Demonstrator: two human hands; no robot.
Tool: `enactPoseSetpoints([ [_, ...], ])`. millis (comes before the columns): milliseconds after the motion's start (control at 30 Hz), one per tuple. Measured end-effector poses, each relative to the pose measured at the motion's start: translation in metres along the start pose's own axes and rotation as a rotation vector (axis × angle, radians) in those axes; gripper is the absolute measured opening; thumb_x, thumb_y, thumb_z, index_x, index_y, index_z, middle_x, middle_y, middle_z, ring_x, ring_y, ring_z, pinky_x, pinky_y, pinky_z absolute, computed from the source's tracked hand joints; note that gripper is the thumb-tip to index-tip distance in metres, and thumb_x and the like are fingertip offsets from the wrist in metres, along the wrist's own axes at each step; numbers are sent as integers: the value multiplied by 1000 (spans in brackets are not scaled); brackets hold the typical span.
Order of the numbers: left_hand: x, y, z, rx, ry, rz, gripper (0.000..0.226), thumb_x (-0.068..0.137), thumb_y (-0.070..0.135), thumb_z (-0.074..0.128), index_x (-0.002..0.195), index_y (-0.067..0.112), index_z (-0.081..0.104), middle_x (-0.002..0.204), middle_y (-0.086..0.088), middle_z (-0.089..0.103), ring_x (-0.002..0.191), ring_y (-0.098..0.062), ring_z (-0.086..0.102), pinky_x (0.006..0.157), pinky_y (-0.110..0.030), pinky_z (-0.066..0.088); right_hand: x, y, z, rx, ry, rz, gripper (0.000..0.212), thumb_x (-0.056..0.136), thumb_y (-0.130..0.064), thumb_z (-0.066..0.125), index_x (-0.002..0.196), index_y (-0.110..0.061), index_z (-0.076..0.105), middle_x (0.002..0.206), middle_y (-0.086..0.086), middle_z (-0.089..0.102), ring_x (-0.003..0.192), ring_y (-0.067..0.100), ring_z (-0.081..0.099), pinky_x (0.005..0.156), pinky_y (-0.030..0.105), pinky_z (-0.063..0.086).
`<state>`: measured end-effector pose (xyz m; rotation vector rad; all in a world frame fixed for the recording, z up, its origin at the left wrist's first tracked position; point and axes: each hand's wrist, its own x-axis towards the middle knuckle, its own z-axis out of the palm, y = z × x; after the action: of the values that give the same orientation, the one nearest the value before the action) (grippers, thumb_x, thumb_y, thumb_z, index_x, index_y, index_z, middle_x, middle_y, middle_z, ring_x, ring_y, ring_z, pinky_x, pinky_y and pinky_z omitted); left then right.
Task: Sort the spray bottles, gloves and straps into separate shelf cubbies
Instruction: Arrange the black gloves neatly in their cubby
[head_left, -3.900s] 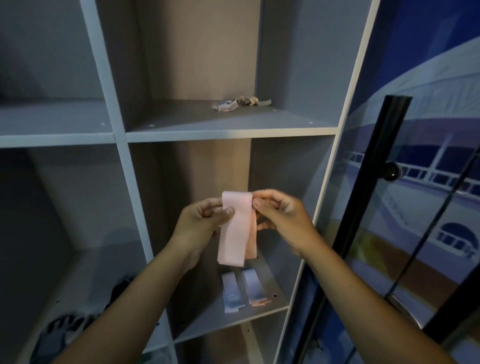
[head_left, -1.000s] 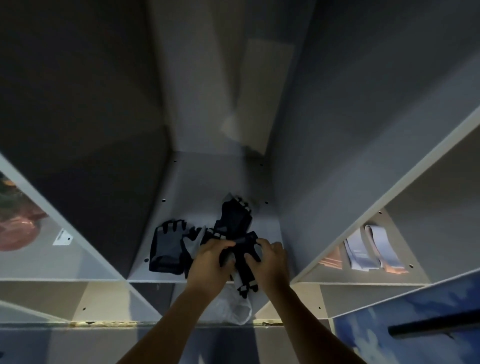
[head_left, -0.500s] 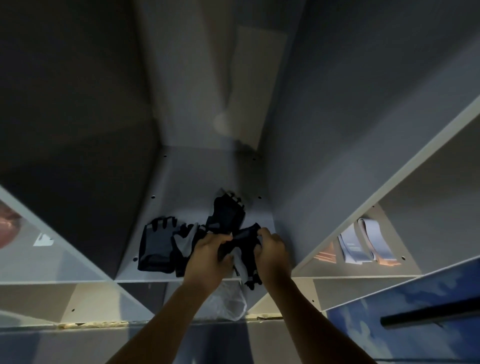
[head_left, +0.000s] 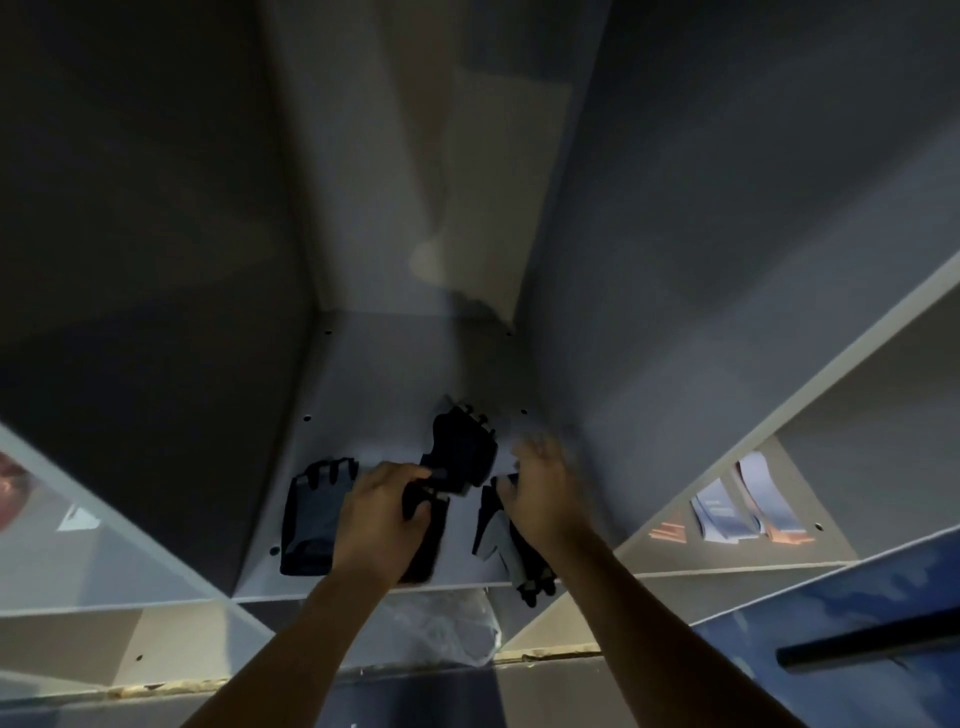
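Note:
Several dark fingerless gloves lie on the floor of a grey shelf cubby (head_left: 374, 374). One glove (head_left: 314, 512) lies flat at the left, another glove (head_left: 462, 447) further back in the middle. My left hand (head_left: 382, 512) grips the wrist end of that middle glove, over another dark glove (head_left: 423, 545). My right hand (head_left: 545, 493) rests on a grey-and-black glove (head_left: 506, 548) that hangs over the shelf's front edge; its fingers are blurred. Folded pale blue and pink straps (head_left: 737, 501) lie in the cubby to the right.
A crumpled clear plastic bag (head_left: 447, 631) sits in the cubby below. A grey divider wall (head_left: 691, 405) separates the glove cubby from the strap cubby. A black bar (head_left: 867, 647) crosses the bottom right over a blue surface.
My hands, together on one glove half a second ago, have moved apart: the left now holds the middle glove, the right has shifted right onto the grey-and-black glove.

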<state>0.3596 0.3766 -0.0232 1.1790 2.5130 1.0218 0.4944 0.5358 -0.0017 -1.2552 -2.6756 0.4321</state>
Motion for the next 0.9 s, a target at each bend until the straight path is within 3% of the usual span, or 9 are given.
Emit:
enactPoseSetpoints([
  [100, 9, -11, -7, 54, 17, -4, 33, 82, 20, 73, 113, 25, 66, 114, 0, 66, 109, -26, 58, 94, -39, 50, 36, -13, 3, 278, -48, 63, 27, 89, -36, 68, 95, -11, 60, 94, 9, 64, 87, 24, 63, 64, 32, 52],
  [167, 13, -17, -11, 70, 29, -25, 36, 81, 21, 73, 116, 25, 66, 117, 0, 67, 112, -27, 57, 98, -40, 49, 52, -17, 13, 150, -79, -166, 33, 82, -34, 72, 106, -15, 60, 108, 9, 61, 101, 27, 58, 72, 31, 48],
  [233, 17, -21, -14, 87, 20, -39, 39, 80, 20, 73, 118, 26, 65, 120, 1, 66, 114, -27, 56, 100, -41, 47, 55, -17, 22, -151, -139, -426, 60, 71, -35, 74, 127, -25, 53, 130, 10, 49, 119, 32, 45, 92, 41, 42],
  [300, 19, -24, -16, 94, 15, -41, 41, 79, 19, 73, 118, 26, 65, 122, 1, 66, 114, -27, 56, 100, -41, 46, 54, -16, 32, -358, -147, -542, 75, 64, -35, 76, 134, -31, 47, 138, 11, 41, 124, 36, 37, 96, 47, 36],
  [433, 19, -27, -18, 94, 15, -44, 39, 80, 21, 70, 118, 28, 64, 121, 2, 65, 115, -26, 56, 100, -40, 45, 60, -19, 48, -460, -158, -605, 74, 61, -24, 78, 131, -27, 55, 141, 14, 44, 124, 40, 41, 92, 48, 37],
  [533, 19, -31, -20, 107, 12, -43, 40, 79, 22, 70, 118, 30, 63, 122, 4, 65, 116, -26, 55, 100, -40, 44, 66, -22, 54, -482, -97, -609, 56, 56, -15, 81, 111, -21, 70, 116, 13, 64, 105, 40, 59, 82, 45, 47],
  [600, 18, -31, -20, 107, -12, -53, 42, 80, 22, 69, 120, 31, 62, 124, 5, 64, 118, -24, 54, 103, -39, 43, 68, -20, 58, -401, -70, -588, 40, 63, -14, 79, 103, -19, 73, 104, 12, 67, 101, 38, 60, 81, 43, 47],
  [800, 27, -21, -23, -19, -1, -20, 47, 80, 14, 73, 123, 29, 62, 126, 3, 63, 119, -23, 54, 105, -41, 44, 76, -17, 44, 163, 41, -383, 21, 82, -11, 69, 102, -16, 71, 107, 7, 65, 97, 28, 61, 80, 38, 50],
  [900, 38, -7, -36, -179, 24, 44, 55, 78, 20, 74, 127, 35, 57, 129, 4, 61, 122, -20, 55, 102, -45, 48, 67, -37, 2, 517, 55, -254, 16, 91, -20, 70, 101, -7, 71, 95, 4, 70, 87, 12, 66, 74, 24, 50],
])
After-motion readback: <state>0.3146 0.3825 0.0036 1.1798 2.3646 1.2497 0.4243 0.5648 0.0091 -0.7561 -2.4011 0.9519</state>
